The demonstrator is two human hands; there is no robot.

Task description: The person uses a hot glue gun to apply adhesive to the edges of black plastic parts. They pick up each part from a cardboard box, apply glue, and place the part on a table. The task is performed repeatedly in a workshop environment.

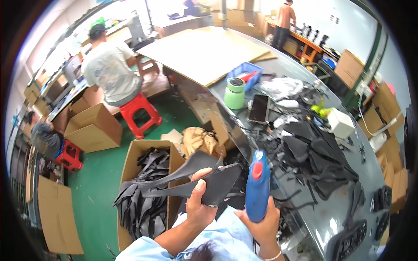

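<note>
My left hand (201, 203) is closed on a black sheet piece (220, 185), thin and flexible, with long pointed strips reaching out to the left. Its thumb presses on top of the piece. Right beside it, my right hand (264, 224) grips a blue handheld power tool (257, 191) with a red button, held upright. The tool's tip points away from me, close to the black piece's right edge; whether they touch I cannot tell. Below and left of my left hand, an open cardboard box (127, 174) holds many similar black pieces (146, 209).
A grey metal table (320, 226) on the right carries a heap of black pieces (309, 152), a phone (260, 108), a green jar (235, 93), a blue basket (252, 74) and a white box (340, 123). People sit on red stools (139, 114) at the left; another person (285, 21) stands far back.
</note>
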